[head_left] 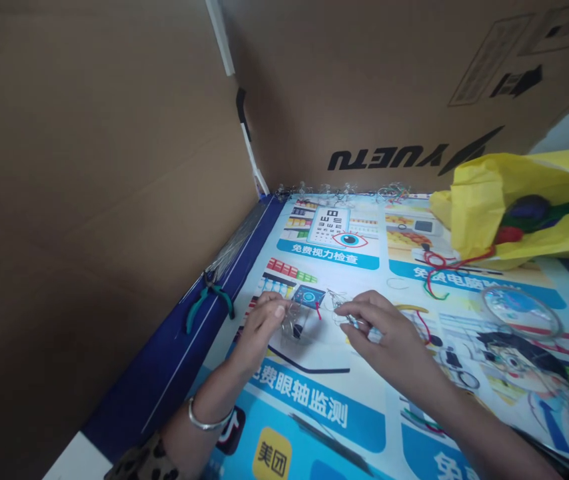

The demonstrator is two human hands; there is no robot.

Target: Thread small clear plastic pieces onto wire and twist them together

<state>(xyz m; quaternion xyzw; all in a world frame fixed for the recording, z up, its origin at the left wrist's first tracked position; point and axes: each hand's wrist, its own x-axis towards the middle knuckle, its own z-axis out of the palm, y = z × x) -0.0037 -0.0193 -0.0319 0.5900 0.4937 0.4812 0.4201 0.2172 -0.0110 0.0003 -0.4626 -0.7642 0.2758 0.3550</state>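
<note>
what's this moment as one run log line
left hand: pinching thin wirework | right hand: at fine wires, grip unclear | teal-handled pliers: lying at left

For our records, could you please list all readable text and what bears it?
"YUETU", upside down: brown cardboard panel
"免费视力检查": blue-and-white printed sheet
"…费眼轴监测": sheet
"免费电脑…": sheet
"免…": sheet
"美团": yellow square icon
"E", variously turned: white eye chart
Too blurred: cardboard's boxed label, remaining small print.

Left hand (pixel 263 323) and right hand (pixel 387 328), apart, curled
</note>
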